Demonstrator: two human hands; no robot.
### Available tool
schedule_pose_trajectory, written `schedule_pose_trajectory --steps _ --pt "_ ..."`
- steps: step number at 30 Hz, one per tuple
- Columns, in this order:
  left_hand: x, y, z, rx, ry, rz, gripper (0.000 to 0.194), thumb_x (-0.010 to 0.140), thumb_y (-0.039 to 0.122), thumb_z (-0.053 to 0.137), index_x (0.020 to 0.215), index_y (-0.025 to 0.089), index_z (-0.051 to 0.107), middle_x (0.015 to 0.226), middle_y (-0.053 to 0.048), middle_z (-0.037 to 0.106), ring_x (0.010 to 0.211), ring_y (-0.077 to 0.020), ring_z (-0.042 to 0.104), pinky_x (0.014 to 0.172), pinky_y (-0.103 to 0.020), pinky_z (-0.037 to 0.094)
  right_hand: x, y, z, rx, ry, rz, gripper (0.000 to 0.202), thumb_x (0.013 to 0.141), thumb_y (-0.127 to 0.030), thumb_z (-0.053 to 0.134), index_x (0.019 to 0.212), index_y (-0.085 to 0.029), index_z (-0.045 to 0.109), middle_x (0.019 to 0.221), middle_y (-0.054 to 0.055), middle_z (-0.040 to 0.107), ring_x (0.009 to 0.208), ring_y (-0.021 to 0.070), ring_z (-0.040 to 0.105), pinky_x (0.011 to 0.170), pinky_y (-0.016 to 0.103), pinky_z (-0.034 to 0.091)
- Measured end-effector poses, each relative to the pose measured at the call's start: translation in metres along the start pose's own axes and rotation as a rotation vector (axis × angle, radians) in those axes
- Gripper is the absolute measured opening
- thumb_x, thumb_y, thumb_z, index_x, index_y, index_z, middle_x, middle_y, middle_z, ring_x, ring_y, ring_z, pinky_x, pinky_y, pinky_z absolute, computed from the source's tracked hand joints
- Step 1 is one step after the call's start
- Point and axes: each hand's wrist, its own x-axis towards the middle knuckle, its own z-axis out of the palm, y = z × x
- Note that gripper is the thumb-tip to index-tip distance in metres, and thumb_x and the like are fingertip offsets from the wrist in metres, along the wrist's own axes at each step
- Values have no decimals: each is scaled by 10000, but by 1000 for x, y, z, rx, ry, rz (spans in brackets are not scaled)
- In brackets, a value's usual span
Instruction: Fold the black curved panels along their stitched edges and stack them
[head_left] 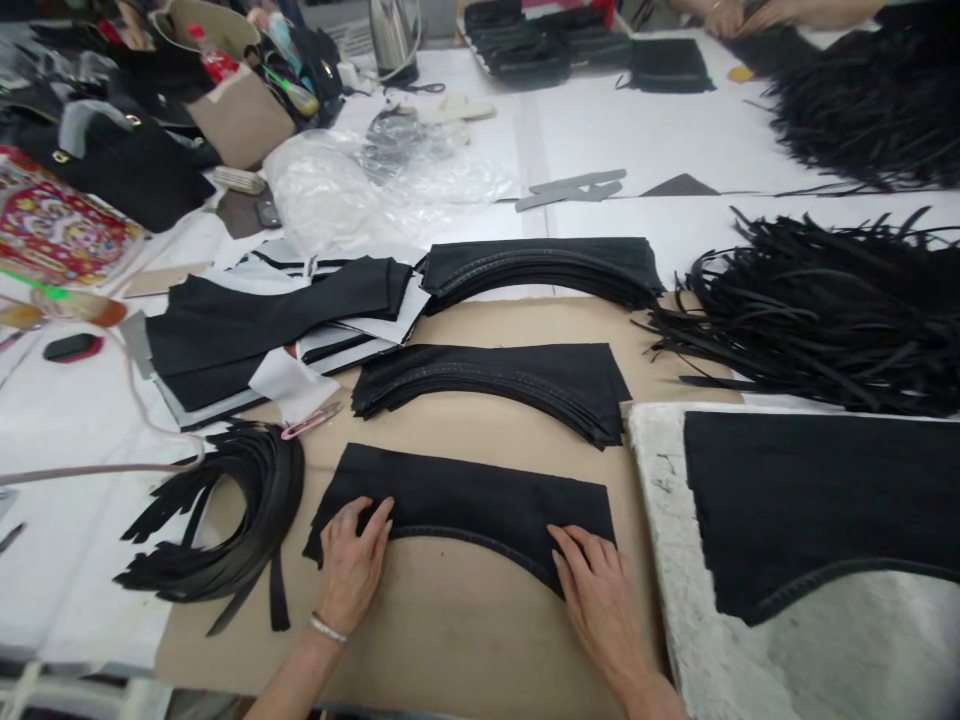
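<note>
A black arched fabric panel (472, 500) lies near the front of the tan board (435, 620), its curved lower edge toward me. My left hand (352, 560), with a bracelet at the wrist, rests on the panel's left end, thumb and fingers apart. On the right end lie the outstretched fingers of my right hand (596, 585). Both thumbs show on top of the fabric. Behind it sit two stacks of similar curved black pieces, a middle stack (487, 375) and a far stack (540, 265).
A coil of black strips (262, 500) lies left, near pink-handled snips (311, 420) and a pile of black and white pieces (277, 320). At right, a white slab (660, 520) bears another black panel (817, 500). Loose black strips (810, 310) heap behind it. A co-worker's hands (750, 15) show at the back.
</note>
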Motion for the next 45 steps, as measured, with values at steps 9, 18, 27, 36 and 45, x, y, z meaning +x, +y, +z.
schedule_pose_trajectory --steps 9,18,27,36,45 --pt "15 27 -14 -123 -47 177 419 881 85 434 1209 301 578 1138 -97 528 1104 -244 487 885 -401 451 15 -10 3 3 -65 -195 384 927 -256 433 1304 -282 504 1131 73 592 947 222 528 759 355 402" --pt "13 14 -5 -152 -77 83 365 914 174 448 1233 307 564 1143 -96 540 1112 -251 490 894 -413 442 12 6 16 -78 -95 -224 460 898 -198 459 1337 -336 470 1181 48 595 979 231 535 793 374 400" --pt "41 -21 -16 -153 18 -128 305 919 219 416 1196 184 539 1089 -96 539 1023 -225 515 912 -389 442 26 4 0 -15 -31 -176 379 926 -297 425 1298 -275 497 1158 73 586 988 234 531 804 374 400" --pt "97 -16 -30 -86 -217 -49 447 742 90 566 1154 263 559 1103 -54 600 1076 -262 472 900 -425 341 87 5 -24 -125 -66 -57 397 821 -219 507 1217 -199 488 1118 100 586 1025 285 507 856 449 353" --pt "108 -20 -33 -8 -309 -45 191 696 120 604 851 228 633 1033 -67 582 1002 -291 477 838 -450 303 99 5 -30 -107 -176 -65 167 760 -173 589 916 -225 559 952 49 594 917 256 520 823 434 334"
